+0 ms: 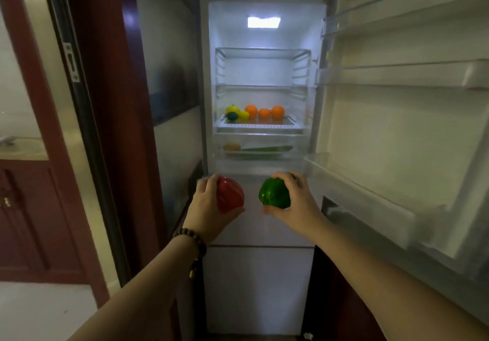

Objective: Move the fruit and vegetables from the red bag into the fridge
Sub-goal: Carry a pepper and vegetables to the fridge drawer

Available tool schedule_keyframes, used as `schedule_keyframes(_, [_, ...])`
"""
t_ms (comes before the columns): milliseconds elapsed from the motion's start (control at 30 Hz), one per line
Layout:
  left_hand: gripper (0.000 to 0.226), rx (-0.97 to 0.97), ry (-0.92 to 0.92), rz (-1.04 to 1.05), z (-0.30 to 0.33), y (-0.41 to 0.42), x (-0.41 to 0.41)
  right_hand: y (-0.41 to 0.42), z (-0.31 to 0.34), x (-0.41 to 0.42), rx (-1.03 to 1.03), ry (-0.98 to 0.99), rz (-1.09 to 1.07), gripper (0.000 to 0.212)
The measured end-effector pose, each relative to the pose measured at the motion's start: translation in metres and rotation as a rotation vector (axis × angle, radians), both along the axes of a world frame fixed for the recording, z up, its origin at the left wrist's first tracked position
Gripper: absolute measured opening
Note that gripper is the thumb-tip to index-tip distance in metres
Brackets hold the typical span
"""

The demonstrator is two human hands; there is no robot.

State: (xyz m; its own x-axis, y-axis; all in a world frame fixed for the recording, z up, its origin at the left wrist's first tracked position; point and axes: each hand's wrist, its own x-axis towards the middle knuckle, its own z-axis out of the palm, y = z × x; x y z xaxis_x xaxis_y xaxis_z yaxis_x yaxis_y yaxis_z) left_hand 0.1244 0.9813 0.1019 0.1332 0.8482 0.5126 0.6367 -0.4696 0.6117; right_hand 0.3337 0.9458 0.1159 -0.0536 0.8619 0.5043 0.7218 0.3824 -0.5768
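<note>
While both my arms reach toward the open fridge (206, 81), the contents read as follows, left to right.

Far left: a red-brown wooden door frame (31, 118) and a dark cabinet panel (111, 102) beside the fridge.

Left wrist: a bracelet (194, 245) of dark beads.

Left hand (207, 205): grip closed around a red pepper (230, 195), fingers over its top and thumb under it, held in front of the fridge, below the lit compartment.

Right hand (296, 205): grip closed around a green pepper (275, 193), fingers across the top, thumb beneath, level with the red one and just apart from it.

Lit compartment, upper part: glass shelves (262, 52), light panel (263, 22) on the back wall.

Lowest glass shelf: at the left, a yellow fruit (232, 108), a dark green fruit (232, 116) in front of it, and a lemon (244, 114) just beside; to the right, three oranges (264, 113) in a row.

Clear drawer (260, 152) below that shelf: a tan, rounded item (231, 146) at the left, too blurred to name; a long green vegetable (267, 149) lying flat to its right.

Far right: the fridge door (397, 128), swung open, with clear door racks (391, 78).

The red bag is out of view.
</note>
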Motion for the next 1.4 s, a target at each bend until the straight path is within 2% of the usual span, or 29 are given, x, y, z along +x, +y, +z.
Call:
schedule_keyframes(167, [0.091,0.036,-0.066,-0.024,0.021,0.094,-0.002,0.090,0.017,0.006,0.056,0.135,-0.082,0.011])
schedule_keyframes(300, [0.093,0.022,-0.097,-0.074,0.029,0.152,0.008,0.146,0.025,0.024,0.056,0.180,-0.143,0.018])
schedule_keyframes(500, [0.093,0.032,-0.188,-0.085,0.048,0.233,0.020,0.227,0.064,0.053,0.133,0.270,-0.206,0.005])
schedule_keyframes(667, [0.078,0.110,-0.177,-0.066,0.071,0.303,0.032,0.305,0.103,0.075,0.092,0.418,-0.196,0.057])
schedule_keyframes(767, [0.062,0.179,-0.139,-0.072,0.089,0.354,0.045,0.358,0.118,0.092,0.026,0.455,-0.191,0.061])
schedule_keyframes(867, [0.056,0.126,-0.046,-0.127,0.105,0.406,0.068,0.400,0.123,0.111,-0.067,0.379,-0.131,0.058])
schedule_keyframes(933, [0.055,0.063,0.089,-0.177,0.111,0.440,0.088,0.426,0.123,0.128,-0.164,0.301,-0.119,0.058])
schedule_keyframes(1033, [0.068,-0.104,0.243,-0.296,0.113,0.479,0.120,0.458,0.118,0.147,-0.338,0.185,-0.127,0.055])
schedule_keyframes(1133, [0.083,-0.287,0.356,-0.379,0.108,0.504,0.151,0.482,0.107,0.159,-0.500,-0.040,-0.164,0.066])
schedule_keyframes(1300, [0.066,-0.353,0.742,-0.471,0.093,0.544,0.188,0.510,0.084,0.169,-0.717,-0.461,-0.190,0.078])
schedule_keyframes(1400, [0.065,-0.362,0.894,-0.542,0.080,0.562,0.207,0.523,0.071,0.171,-0.830,-0.591,-0.201,0.074])
